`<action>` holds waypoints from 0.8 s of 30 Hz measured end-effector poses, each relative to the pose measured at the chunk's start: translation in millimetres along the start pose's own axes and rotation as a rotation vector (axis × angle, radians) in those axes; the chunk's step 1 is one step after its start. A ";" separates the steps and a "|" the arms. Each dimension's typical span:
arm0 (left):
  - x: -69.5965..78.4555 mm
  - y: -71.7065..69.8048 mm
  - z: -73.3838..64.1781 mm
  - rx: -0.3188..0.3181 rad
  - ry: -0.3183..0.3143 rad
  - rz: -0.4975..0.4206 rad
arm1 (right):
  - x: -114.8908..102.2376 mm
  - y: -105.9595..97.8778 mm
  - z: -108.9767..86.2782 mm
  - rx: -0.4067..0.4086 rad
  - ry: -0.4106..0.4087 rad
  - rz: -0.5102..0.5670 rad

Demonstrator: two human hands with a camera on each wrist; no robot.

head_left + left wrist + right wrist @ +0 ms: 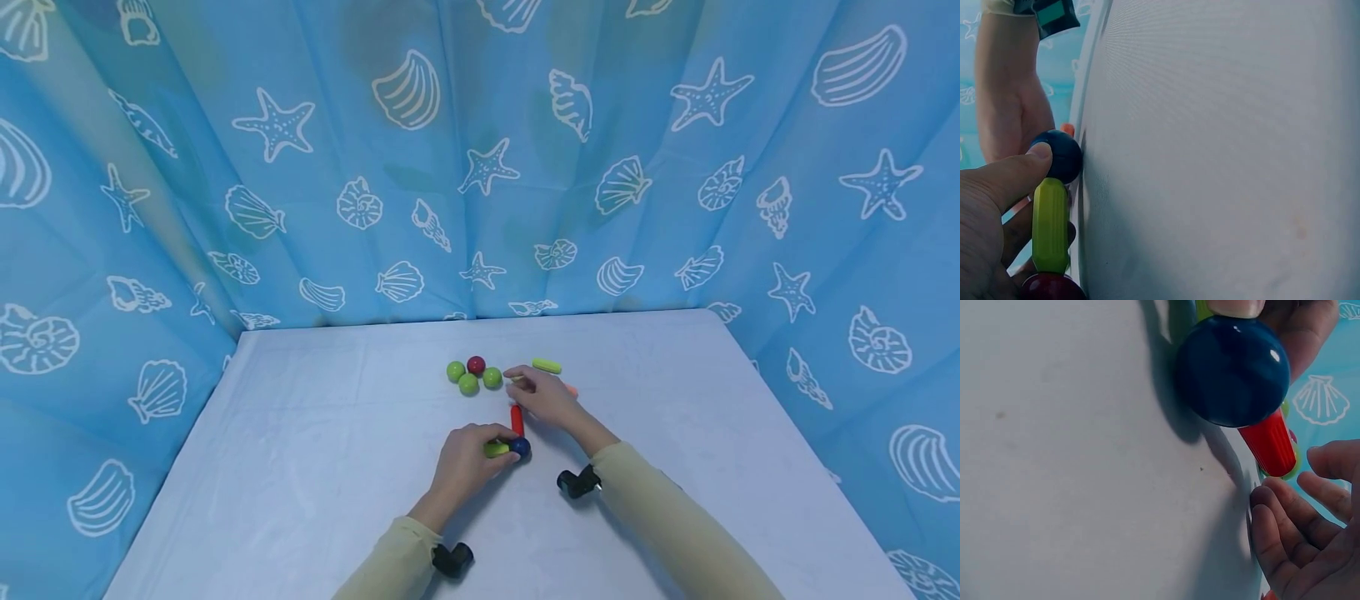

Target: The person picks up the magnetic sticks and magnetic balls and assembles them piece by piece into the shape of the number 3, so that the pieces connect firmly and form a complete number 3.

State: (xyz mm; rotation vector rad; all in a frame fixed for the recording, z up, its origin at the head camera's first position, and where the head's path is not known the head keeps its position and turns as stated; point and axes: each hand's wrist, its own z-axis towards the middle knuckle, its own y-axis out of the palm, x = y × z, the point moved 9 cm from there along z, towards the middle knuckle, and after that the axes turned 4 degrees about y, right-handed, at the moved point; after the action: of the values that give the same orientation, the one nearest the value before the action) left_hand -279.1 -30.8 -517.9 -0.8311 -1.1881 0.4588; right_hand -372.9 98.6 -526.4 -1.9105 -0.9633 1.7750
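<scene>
My left hand (pixel 467 462) pinches a glossy blue ball (pixel 520 448), the thumb pressed on it in the left wrist view. A yellow-green ribbed rod (pixel 1050 226) joins that ball, with a dark red ball (pixel 1054 287) at its other end, hidden by the hand in the head view. From the blue ball a red rod (pixel 1270 447) points away toward the back of the table. Beyond the red rod's tip is my right hand (pixel 546 398), fingers loosely bent and apart, nothing visible between them. It is just right of the nearest green ball (pixel 492 377).
Left of the right hand, more green balls (pixel 468 384) and a red ball (pixel 476 365) sit clustered. Behind that hand lie a yellow-green rod (pixel 547 365) and a partly covered orange rod (pixel 572 389). A white-covered table (pixel 315 433) meets a blue shell-patterned curtain (pixel 480 217).
</scene>
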 end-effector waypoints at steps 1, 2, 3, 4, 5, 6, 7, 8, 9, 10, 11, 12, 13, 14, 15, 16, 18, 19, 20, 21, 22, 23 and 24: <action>0.0 0.0 0.0 0.000 -0.001 0.000 | -0.8 0.1 0.9 -0.001 0.003 -0.002; 0.0 0.0 0.1 0.000 0.000 0.000 | -1.6 0.3 1.7 -0.002 0.004 -0.006; 0.0 -0.1 0.0 0.000 0.000 0.001 | -2.3 0.6 2.7 -0.003 0.006 -0.008; 0.0 0.0 0.0 0.000 0.000 0.001 | -3.1 0.7 3.7 -0.002 0.008 -0.010; 0.0 0.0 0.1 0.000 0.000 0.003 | -3.5 0.8 4.8 -0.001 0.010 -0.010; 0.1 -0.1 0.1 0.000 0.001 0.004 | -3.6 0.8 5.9 0.003 0.012 -0.011; 0.2 0.0 0.2 -0.001 0.001 0.005 | -4.0 0.7 7.0 0.007 0.013 -0.012; 0.3 -0.1 0.3 -0.001 0.001 0.006 | -4.4 0.6 7.9 0.011 0.013 -0.012; 0.4 -0.1 0.3 -0.002 0.001 0.007 | -5.0 0.4 9.0 0.017 0.013 -0.013; 0.4 -0.1 0.3 -0.003 0.001 0.008 | -5.7 0.2 10.0 0.021 0.012 -0.013; 0.5 -0.3 0.4 -0.002 0.001 0.008 | -6.6 -0.3 10.8 0.027 0.010 -0.013; 0.7 -0.5 0.2 -0.002 0.002 0.007 | -7.7 -0.5 11.5 0.031 0.007 -0.016; 0.9 -0.6 0.2 -0.002 0.004 0.006 | -8.8 -0.7 12.3 0.034 0.006 -0.019; 1.0 -0.8 0.1 -0.001 0.005 0.004 | -9.7 -0.8 13.0 0.036 0.007 -0.021; 1.1 -0.8 0.0 -0.001 0.006 0.004 | -10.4 -0.9 13.7 0.039 0.009 -0.024; 1.0 -0.8 -0.1 -0.001 0.006 0.003 | -11.2 -1.0 14.3 0.040 0.012 -0.024; 1.0 -0.8 -0.4 0.000 0.007 0.002 | -12.6 -0.6 15.5 0.040 0.017 -0.022; 0.8 -0.7 -0.3 -0.001 0.006 0.001 | -13.2 -0.3 16.2 0.039 0.019 -0.019; 0.6 -0.5 -0.3 -0.001 0.006 0.002 | -13.8 0.3 17.1 0.037 0.019 -0.018; 0.5 -0.4 -0.3 -0.002 0.005 0.003 | -14.2 0.9 18.2 0.036 0.019 -0.017; 0.4 -0.5 -0.3 -0.001 0.003 0.002 | -14.5 1.8 19.5 0.035 0.015 -0.020; 0.5 -0.6 -0.2 0.000 0.003 0.003 | -14.7 2.6 20.6 0.033 0.012 -0.022; 0.4 -0.6 0.0 0.000 0.003 0.003 | -14.7 3.4 21.9 0.033 0.008 -0.028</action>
State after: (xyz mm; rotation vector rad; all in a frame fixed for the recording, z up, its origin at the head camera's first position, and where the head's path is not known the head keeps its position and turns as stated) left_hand -279.0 -30.9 -517.2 -0.8333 -1.1841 0.4599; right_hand -393.1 82.1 -521.2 -1.8736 -0.9472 1.7555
